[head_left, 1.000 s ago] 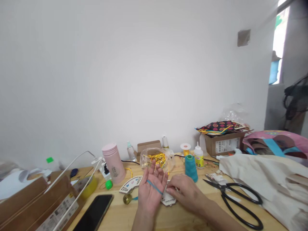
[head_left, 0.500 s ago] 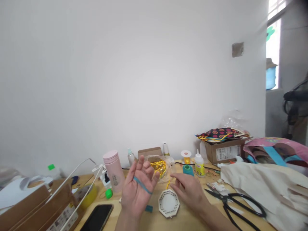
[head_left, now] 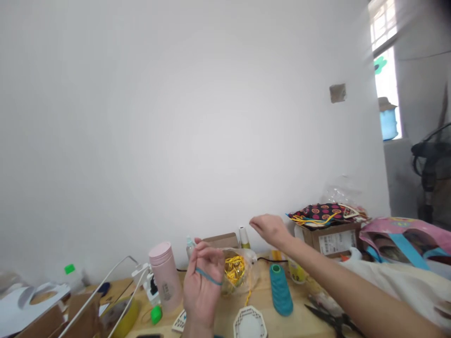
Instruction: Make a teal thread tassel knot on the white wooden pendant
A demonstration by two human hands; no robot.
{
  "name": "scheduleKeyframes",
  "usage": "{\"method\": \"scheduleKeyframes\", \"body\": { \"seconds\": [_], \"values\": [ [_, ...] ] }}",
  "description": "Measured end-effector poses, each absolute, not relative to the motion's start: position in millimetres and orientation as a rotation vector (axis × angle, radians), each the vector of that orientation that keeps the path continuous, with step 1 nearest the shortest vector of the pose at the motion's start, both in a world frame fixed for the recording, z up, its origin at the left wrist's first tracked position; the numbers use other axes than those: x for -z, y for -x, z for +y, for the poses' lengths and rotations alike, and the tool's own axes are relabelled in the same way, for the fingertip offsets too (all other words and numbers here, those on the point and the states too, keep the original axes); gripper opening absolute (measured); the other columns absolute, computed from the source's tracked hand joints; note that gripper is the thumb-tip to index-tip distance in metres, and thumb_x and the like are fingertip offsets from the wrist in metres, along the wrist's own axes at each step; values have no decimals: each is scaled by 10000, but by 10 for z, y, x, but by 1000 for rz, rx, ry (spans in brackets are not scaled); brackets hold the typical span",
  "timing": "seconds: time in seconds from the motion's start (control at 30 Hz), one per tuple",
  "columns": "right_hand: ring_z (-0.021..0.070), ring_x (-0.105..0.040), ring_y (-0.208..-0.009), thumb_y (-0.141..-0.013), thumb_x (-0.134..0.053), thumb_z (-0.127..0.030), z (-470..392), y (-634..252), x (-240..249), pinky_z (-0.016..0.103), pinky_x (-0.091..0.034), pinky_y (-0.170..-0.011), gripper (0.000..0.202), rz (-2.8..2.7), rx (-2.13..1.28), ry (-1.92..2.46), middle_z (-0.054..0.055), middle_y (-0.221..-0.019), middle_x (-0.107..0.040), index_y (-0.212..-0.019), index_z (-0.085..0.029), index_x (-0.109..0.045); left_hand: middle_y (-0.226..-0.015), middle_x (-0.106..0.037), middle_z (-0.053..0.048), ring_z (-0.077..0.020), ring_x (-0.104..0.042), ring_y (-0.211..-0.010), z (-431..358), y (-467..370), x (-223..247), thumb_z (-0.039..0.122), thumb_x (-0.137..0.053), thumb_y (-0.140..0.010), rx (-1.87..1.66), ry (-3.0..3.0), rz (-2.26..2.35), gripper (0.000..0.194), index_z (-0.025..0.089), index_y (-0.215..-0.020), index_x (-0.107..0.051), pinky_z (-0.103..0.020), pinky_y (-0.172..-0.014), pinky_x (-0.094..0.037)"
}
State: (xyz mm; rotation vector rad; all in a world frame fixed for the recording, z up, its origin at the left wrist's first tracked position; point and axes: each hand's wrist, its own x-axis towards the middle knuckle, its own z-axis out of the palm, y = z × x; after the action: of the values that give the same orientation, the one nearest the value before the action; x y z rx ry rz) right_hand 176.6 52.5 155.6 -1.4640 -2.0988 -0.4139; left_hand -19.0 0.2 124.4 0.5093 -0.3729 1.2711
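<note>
My left hand (head_left: 203, 287) is raised over the table, palm toward me, with its fingers curled. A band of blue thread (head_left: 209, 277) runs across the palm and around the hand. Higher up and to the right, my right hand (head_left: 270, 229) is closed in a pinch. Anything between its fingertips is too fine to make out. Below it on the table is a tall cone of teal thread (head_left: 281, 290). Between the two forearms lies a pale octagonal frame (head_left: 250, 322) with a yellow cord at its top, cut off by the lower edge.
A clear bag of yellow cord (head_left: 235, 271) lies behind the hands. To the left are a pink bottle (head_left: 165, 277), a green cap (head_left: 156, 314) and yellow tape (head_left: 121, 317). Black scissors (head_left: 326, 317), a filled cardboard box (head_left: 336, 241) and white cloth (head_left: 394, 281) are at the right.
My right hand has risen from beside the octagonal frame to above the table. The left fingers have curled further. The view has tilted up, and the teal cone shows more fully.
</note>
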Motion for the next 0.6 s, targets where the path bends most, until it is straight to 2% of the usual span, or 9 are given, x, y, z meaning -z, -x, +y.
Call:
{"method": "scheduleKeyframes", "body": {
  "seconds": [0.1, 0.27, 0.37, 0.4, 0.43, 0.47, 0.5, 0.53, 0.6],
  "values": [
    [173, -610, -735, -842, -430, -239, 652, -1914, -2154, 235, -386, -569, 234, -2064, 498, 1450, 41, -787, -684, -839, -221, -663, -751, -595, 12, -58, -577, -699, 44, 284, -1462, 63, -229, -835, -1337, -463, -464, 307, 181, -1010, -452, -222, -773, -451],
    [149, -612, -728, -808, -502, -248, 477, -2045, -3382, 232, -414, -599, 182, -2022, 608, 1363, 3, -723, -672, -863, -197, -667, -760, -615, 18, -62, -581, -676, 129, 595, -1679, 71, -250, -811, -1452, -359, -680, 360, 161, -1144, -351, -203, -707, -475],
    [100, -613, -665, -796, -454, -323, 176, -2139, -3986, 180, -392, -559, 339, -2023, 610, 1292, 19, -714, -659, -922, -72, -644, -758, -638, 31, -60, -600, -652, 124, 869, -1672, 34, -182, -791, -1552, -349, -715, 413, 165, -1159, -316, -242, -763, -476],
    [91, -608, -661, -793, -355, -352, 57, -2186, -4130, 164, -369, -541, 474, -2023, 584, 1245, 46, -735, -649, -937, 17, -616, -752, -641, 34, -58, -604, -656, 109, 970, -1655, 25, -170, -785, -1589, -342, -716, 423, 166, -1159, -310, -236, -763, -477],
    [75, -597, -672, -774, -150, -348, -65, -2242, -4243, 159, -339, -518, 646, -1998, 563, 1226, 69, -757, -629, -936, 114, -570, -734, -642, 40, -55, -606, -638, 89, 1077, -1634, 8, -163, -769, -1631, -337, -708, 438, 166, -1151, -307, -225, -748, -481],
    [53, -569, -689, -666, 86, -303, -188, -2305, -4328, 177, -309, -475, 813, -1966, 550, 1210, 74, -765, -598, -922, 209, -491, -727, -642, 46, -52, -608, -638, 67, 1189, -1609, -12, -154, -756, -1667, -325, -668, 455, 170, -1145, -305, -232, -769, -475],
    [44, -550, -700, -544, 187, -271, -309, -2375, -4390, 190, -301, -445, 903, -1907, 552, 1189, 60, -758, -576, -906, 245, -459, -719, -642, 55, -48, -609, -630, 42, 1308, -1580, -24, -162, -746, -1720, -335, -654, 463, 175, -1138, -306, -225, -764, -476],
    [60, -556, -712, -572, 147, -304, -424, -2447, -4435, 175, -292, -442, 889, -1838, 572, 1151, 42, -731, -579, -942, 211, -477, -714, -641, 58, -46, -610, -619, 15, 1433, -1546, -44, -166, -726, -1764, -332, -589, 481, 170, -1136, -297, -225, -755, -481],
    [76, -575, -727, -694, -100, -381, -632, -2583, -4490, 131, -294, -466, 711, -1688, 647, 1102, 11, -711, -597, -996, 89, -540, -691, -628, 77, -27, -597, -574, -49, 1696, -1456, -64, -189, -728, -1899, -408, -431, 483, 163, -1136, -312, -186, -719, -483]
  ]
}}
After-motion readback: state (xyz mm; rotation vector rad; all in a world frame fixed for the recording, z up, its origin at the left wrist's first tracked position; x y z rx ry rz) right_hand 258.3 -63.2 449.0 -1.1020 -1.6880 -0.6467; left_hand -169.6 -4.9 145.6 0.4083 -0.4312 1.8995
